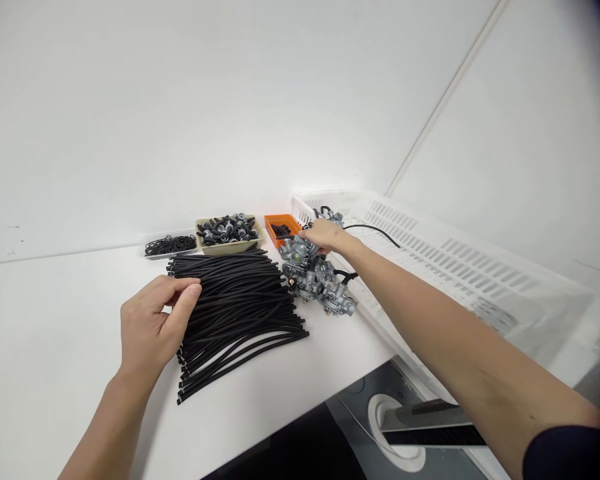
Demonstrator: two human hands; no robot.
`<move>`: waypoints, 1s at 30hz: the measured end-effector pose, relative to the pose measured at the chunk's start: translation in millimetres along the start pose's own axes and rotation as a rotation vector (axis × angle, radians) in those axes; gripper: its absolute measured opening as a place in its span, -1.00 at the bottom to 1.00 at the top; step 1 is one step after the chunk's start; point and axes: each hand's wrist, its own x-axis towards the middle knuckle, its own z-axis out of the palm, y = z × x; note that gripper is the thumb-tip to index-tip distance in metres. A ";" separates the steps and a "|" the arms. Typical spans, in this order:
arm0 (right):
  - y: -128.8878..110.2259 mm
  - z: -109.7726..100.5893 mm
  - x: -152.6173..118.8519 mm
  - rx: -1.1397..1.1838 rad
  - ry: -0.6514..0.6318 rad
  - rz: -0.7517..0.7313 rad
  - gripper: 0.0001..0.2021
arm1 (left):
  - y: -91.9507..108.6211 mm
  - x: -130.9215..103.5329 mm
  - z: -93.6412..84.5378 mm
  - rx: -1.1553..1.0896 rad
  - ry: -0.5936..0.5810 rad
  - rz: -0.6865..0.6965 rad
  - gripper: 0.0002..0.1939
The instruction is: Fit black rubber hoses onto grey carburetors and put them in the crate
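Observation:
My left hand (153,323) hovers at the left end of a spread of black rubber hoses (240,293). Its thumb and index finger are pinched together, and nothing shows between them. My right hand (325,235) reaches to the back of a small pile of grey metal carburetors (307,277). The fingers curl down around a carburetor (299,249) at the top of the pile, though the fingertips are partly hidden. Another carburetor (336,218) shows just behind that hand, at the basket's edge.
Along the wall stand a clear tray of thin black rings (170,245), a beige tub of black-and-metal parts (229,230) and an orange basket (275,220) with small dark pieces. A large white slotted basket (460,267) fills the right side, a black hose (375,229) inside. The table edge (300,425) is in front.

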 end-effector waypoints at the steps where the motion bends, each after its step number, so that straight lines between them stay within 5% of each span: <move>1: 0.4 -1.1 1.2 0.002 -0.003 0.000 -0.64 | 0.1 0.0 0.1 0.003 -0.001 0.004 -0.75; 11: 8.4 -7.0 4.7 0.053 0.016 -0.045 -0.72 | 0.7 -0.1 0.3 0.025 -0.037 -0.010 -0.72; 21: 9.8 -38.3 -19.0 0.213 -0.008 -0.165 -0.88 | -5.2 0.6 -0.6 0.012 -0.050 0.021 -0.73; 30: 18.7 -17.2 -5.9 0.180 -0.051 -0.131 -0.78 | 2.0 -0.6 -1.3 0.028 -0.067 -0.021 -0.72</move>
